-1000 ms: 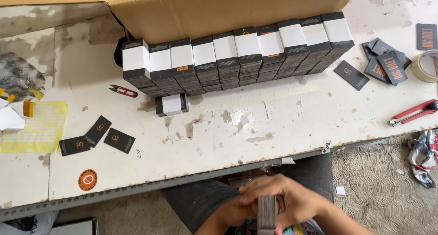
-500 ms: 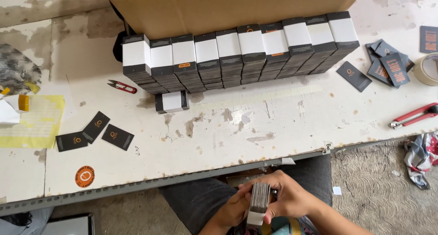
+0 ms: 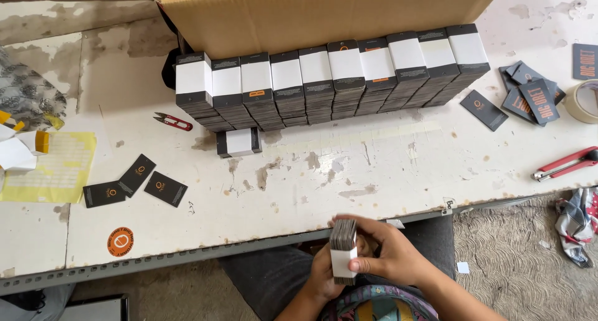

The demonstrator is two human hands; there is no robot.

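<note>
Below the table's front edge, both hands hold one stack of dark cards [image 3: 342, 251] wrapped in a white paper band. My left hand [image 3: 322, 276] supports it from the left and underneath. My right hand [image 3: 391, 253] curls over its top and right side, thumb on the white band. On the table stands a long row of banded card stacks [image 3: 330, 78], piled several high against a cardboard box [image 3: 324, 12]. One single banded stack [image 3: 238, 143] lies apart in front of the row.
Small red-handled snips [image 3: 174, 121] lie left of the row. Loose dark cards [image 3: 136, 182] and an orange round sticker [image 3: 121, 241] sit front left beside a yellow sheet [image 3: 47, 168]. More cards [image 3: 529, 98], a tape roll [image 3: 585, 101] and a red cutter [image 3: 565, 164] lie right.
The hands have lifted the banded stack up toward the table edge, and the right thumb now rests on the white band. The view has shifted slightly downward.
</note>
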